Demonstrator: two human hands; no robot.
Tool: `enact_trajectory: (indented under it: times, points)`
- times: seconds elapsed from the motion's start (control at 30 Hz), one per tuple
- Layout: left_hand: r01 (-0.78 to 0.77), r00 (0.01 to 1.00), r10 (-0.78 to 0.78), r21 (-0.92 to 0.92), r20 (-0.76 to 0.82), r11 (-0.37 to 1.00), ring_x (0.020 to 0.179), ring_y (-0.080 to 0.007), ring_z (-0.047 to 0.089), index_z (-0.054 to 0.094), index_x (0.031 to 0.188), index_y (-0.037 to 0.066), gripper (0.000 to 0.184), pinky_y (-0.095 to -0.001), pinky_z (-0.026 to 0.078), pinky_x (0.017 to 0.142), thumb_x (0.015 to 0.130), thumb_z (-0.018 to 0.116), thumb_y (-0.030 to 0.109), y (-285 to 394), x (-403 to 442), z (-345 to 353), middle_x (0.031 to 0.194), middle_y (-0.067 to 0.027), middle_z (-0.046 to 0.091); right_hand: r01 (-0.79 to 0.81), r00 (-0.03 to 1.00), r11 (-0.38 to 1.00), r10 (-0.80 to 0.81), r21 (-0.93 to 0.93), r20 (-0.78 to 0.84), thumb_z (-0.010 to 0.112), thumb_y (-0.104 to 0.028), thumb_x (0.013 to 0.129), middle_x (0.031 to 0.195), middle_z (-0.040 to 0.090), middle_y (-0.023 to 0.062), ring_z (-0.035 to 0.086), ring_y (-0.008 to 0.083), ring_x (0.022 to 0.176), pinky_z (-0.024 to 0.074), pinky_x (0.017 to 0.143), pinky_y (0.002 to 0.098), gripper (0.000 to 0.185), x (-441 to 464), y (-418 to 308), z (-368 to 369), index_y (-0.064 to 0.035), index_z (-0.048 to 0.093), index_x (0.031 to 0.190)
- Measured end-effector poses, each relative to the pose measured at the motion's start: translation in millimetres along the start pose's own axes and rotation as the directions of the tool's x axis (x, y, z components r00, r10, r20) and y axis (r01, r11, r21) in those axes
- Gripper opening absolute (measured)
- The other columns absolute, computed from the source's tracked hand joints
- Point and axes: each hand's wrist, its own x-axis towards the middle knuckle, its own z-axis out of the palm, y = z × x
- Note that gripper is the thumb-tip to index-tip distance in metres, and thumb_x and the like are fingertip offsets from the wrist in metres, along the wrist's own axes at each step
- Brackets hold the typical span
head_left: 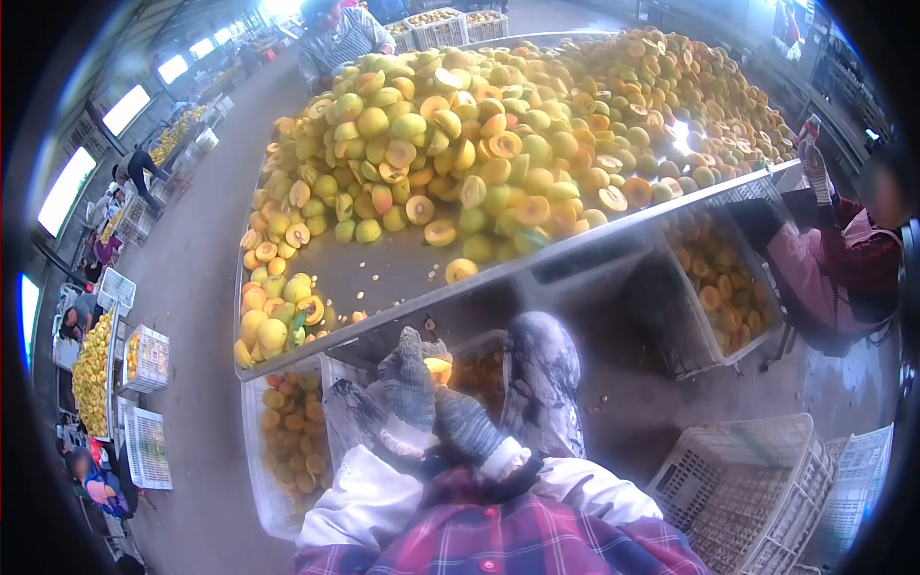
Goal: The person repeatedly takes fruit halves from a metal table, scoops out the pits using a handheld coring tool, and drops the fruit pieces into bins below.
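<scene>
Both my hands wear grey knit gloves and are close together over my lap, just in front of the table edge. My left hand [407,385] is closed around a yellow peach half [439,370], its orange flesh showing beside the fingers. Against the near side of this fruit is my right hand [468,424], fingers curled; whatever it grips is hidden. A small dark thing [430,327] shows just beyond the fruit, too small to name. Ahead, a large metal-rimmed table [383,311] carries a heap of halved yellow peaches [422,134], some with pits showing.
A crate of peach halves [292,431] stands left of my knees, and more fruit [479,374] lies between them. Stacked white crates [747,479] are at right. A co-worker [843,249] sits right beside a filled crate [719,287]; another person [340,43] is across the table.
</scene>
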Motion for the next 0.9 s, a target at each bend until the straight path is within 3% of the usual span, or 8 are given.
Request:
enact_trajectory:
  times: [0.1, 0.27, 0.33, 0.47, 0.53, 0.73, 0.8, 0.9]
  points:
    - [-0.127, 0.991, 0.12, 0.113, 0.066, 0.985, 0.054, -0.0168, 0.06, 0.068, 0.067, 0.0, 0.045, -0.0291, 0.048, 0.056, 0.091, 0.061, 0.037, 34, -21, 3, 0.058, -0.0085, 0.065, -0.195, 0.97, 0.803, 0.243, 0.562, -0.011, 0.056, -0.017, 0.097, 0.104, 0.066, 0.0031, 0.062, 0.0122, 0.087, 0.0509, 0.074, 0.0254, 0.025, -6, -18, 8, -0.0014, 0.06, 0.116]
    - [-0.416, 0.869, 0.469, 0.281, -0.159, 0.865, 0.055, -0.0171, 0.061, 0.069, 0.069, 0.0, 0.047, -0.0284, 0.049, 0.06, 0.092, 0.059, 0.04, 22, -26, 16, 0.061, -0.0081, 0.066, -0.038, 0.999, 0.835, 0.053, -0.549, 0.011, 0.054, -0.024, 0.099, 0.1, 0.065, 0.0043, 0.062, 0.0117, 0.09, 0.0513, 0.074, 0.0246, 0.029, -5, -13, -8, -0.0024, 0.059, 0.118]
    - [-0.06, 0.971, 0.021, 0.156, 0.239, 0.986, 0.055, -0.0171, 0.062, 0.068, 0.069, 0.001, 0.046, -0.0282, 0.049, 0.06, 0.094, 0.057, 0.038, 19, -2, -5, 0.062, -0.0079, 0.067, -0.017, 1.0, 0.937, 0.011, -0.348, -0.019, 0.054, -0.024, 0.099, 0.101, 0.064, 0.0048, 0.062, 0.0132, 0.089, 0.0511, 0.074, 0.0258, 0.029, -2, 27, -11, -0.0032, 0.058, 0.119]
    - [-0.396, 0.88, 0.319, 0.174, 0.353, 0.902, 0.054, -0.0166, 0.061, 0.068, 0.068, 0.001, 0.047, -0.0289, 0.049, 0.059, 0.096, 0.054, 0.036, 33, -8, -4, 0.061, -0.0081, 0.066, 0.026, 0.99, 0.99, -0.006, -0.138, 0.14, 0.053, -0.02, 0.099, 0.104, 0.063, 0.0059, 0.062, 0.0161, 0.09, 0.0511, 0.077, 0.0285, 0.029, -1, 41, -28, -0.0038, 0.056, 0.123]
    - [0.037, 0.839, -0.186, 0.288, 0.512, 0.957, 0.052, -0.0166, 0.059, 0.067, 0.066, 0.002, 0.05, -0.0298, 0.049, 0.057, 0.098, 0.051, 0.036, 45, 7, -9, 0.059, -0.0081, 0.065, 0.093, 0.98, 0.98, -0.059, -0.178, 0.19, 0.054, -0.021, 0.098, 0.103, 0.063, 0.006, 0.062, 0.0162, 0.09, 0.0511, 0.077, 0.0288, 0.03, -3, 15, -28, -0.0031, 0.055, 0.123]
    - [0.069, 0.876, -0.16, 0.212, 0.455, 0.975, 0.05, -0.017, 0.058, 0.066, 0.065, 0.001, 0.054, -0.0291, 0.047, 0.053, 0.098, 0.049, 0.041, 38, 4, -11, 0.057, -0.0083, 0.063, -0.069, 0.997, 0.996, 0.072, -0.057, 0.04, 0.064, -0.025, 0.091, 0.093, 0.064, 0.0109, 0.064, 0.0222, 0.082, 0.0516, 0.07, 0.0332, 0.039, -2, 14, -18, -0.0001, 0.055, 0.119]
    - [0.117, 0.888, -0.205, 0.23, 0.412, 0.966, 0.05, -0.0169, 0.058, 0.067, 0.065, 0.001, 0.055, -0.0292, 0.047, 0.053, 0.097, 0.05, 0.042, 31, 5, -14, 0.058, -0.0085, 0.063, 0.239, 0.966, 0.668, -0.093, -0.704, 0.24, 0.068, -0.025, 0.084, 0.087, 0.063, 0.0161, 0.064, 0.0292, 0.078, 0.0515, 0.066, 0.0375, 0.038, -7, -21, -18, 0.002, 0.056, 0.109]
    - [0.088, 0.943, -0.139, 0.174, 0.304, 0.981, 0.05, -0.0171, 0.057, 0.067, 0.065, 0.001, 0.055, -0.0294, 0.047, 0.053, 0.097, 0.05, 0.043, 22, 0, -12, 0.058, -0.0088, 0.063, 0.311, 0.95, 0.671, -0.202, -0.673, 0.237, 0.068, -0.024, 0.081, 0.086, 0.063, 0.0197, 0.064, 0.0354, 0.078, 0.0506, 0.067, 0.0427, 0.035, -8, -46, -14, 0.0028, 0.057, 0.099]
